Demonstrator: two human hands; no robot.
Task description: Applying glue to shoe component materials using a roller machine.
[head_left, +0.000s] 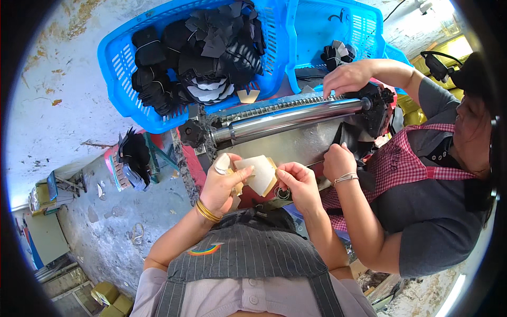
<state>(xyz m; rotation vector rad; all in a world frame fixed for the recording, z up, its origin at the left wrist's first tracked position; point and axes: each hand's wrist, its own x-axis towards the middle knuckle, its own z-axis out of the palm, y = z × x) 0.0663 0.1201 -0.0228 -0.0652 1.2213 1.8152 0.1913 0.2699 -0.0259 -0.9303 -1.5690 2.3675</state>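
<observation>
My left hand [222, 187] is closed around several cream-coloured cut pieces [257, 175], flat and leather-like, with tan edges. One curled white piece [222, 164] sticks up between its thumb and fingers. My right hand [300, 184] pinches the right edge of the pieces, fingertips pressed together. Both hands are in front of my striped apron, close to the near side of a roller machine [296, 116]. Loops of pale thin cord or rubber bands [282, 193] show below my right fingers; whether that hand holds them I cannot make out.
Beyond the machine stands a blue basket [117, 79] of bundled black cut pieces, with a second blue basket [338, 26] beside it. To the right, a co-worker in a checked apron [404, 153] has both hands at the machine. Dark pieces [135, 158] hang at its left.
</observation>
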